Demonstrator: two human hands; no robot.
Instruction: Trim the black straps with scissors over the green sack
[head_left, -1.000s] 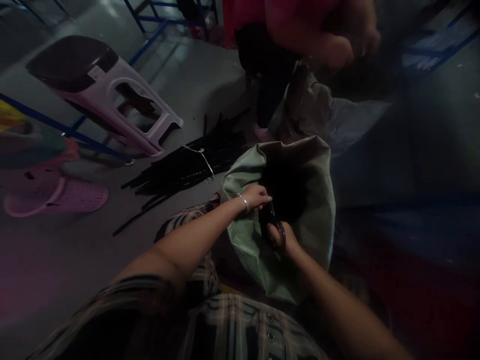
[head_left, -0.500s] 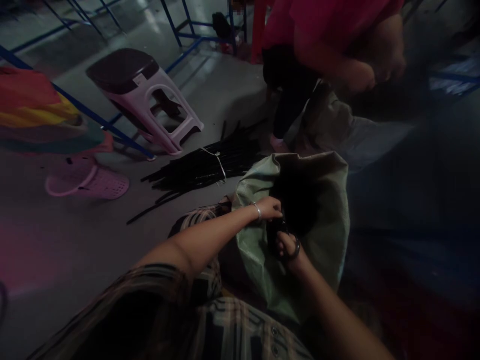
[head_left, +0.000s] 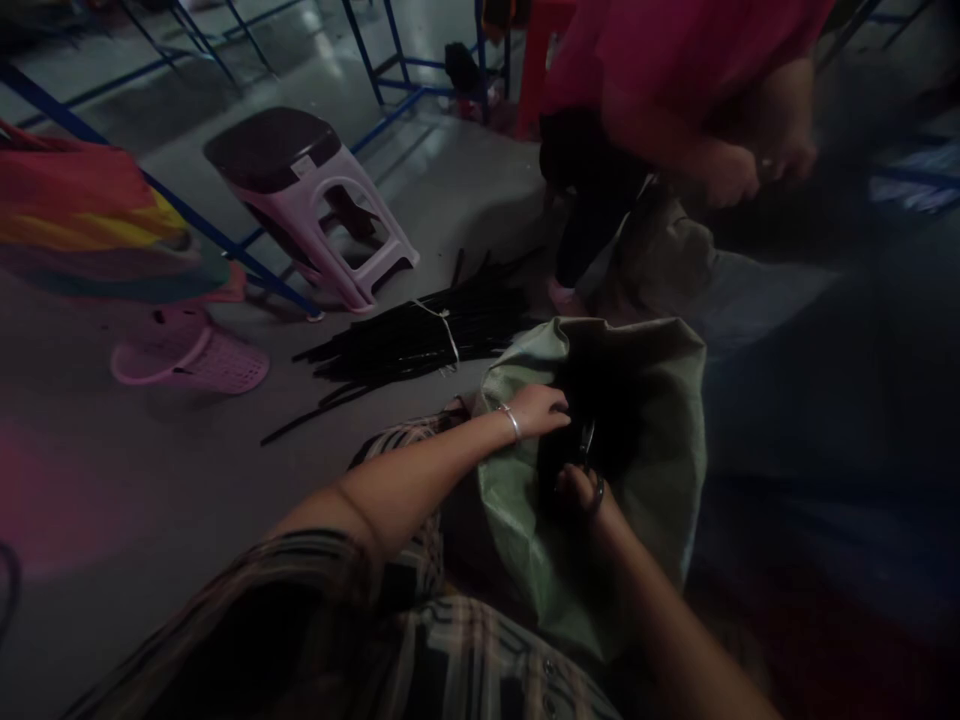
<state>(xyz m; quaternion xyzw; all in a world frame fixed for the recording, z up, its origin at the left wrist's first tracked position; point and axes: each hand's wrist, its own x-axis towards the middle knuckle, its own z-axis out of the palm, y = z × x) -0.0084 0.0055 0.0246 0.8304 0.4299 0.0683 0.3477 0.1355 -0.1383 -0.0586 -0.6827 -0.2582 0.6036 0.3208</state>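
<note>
A green woven sack (head_left: pixel 517 500) stands open in front of me, its inside full of very dark material. My right hand (head_left: pixel 581 487) is closed round the handles of a small pair of scissors (head_left: pixel 588 440), whose thin metal blades point up and away over the sack's mouth. My left hand (head_left: pixel 538 410), with a silver bangle at the wrist, hovers over the near left rim. Its fingers are bent together, and what they hold, if anything, blends into the dark contents.
A tied bundle of black strips (head_left: pixel 420 335) lies on the floor beyond the sack. Farther left are a pale stool with a dark top (head_left: pixel 315 190), a pink basket (head_left: pixel 195 355) and a multicoloured bag (head_left: pixel 82 220). Another person in a pink top (head_left: pixel 675 80) works at the upper right.
My left hand has parted slightly from my right, and the scissor blades now show between them. The whole view has shifted a little.
</note>
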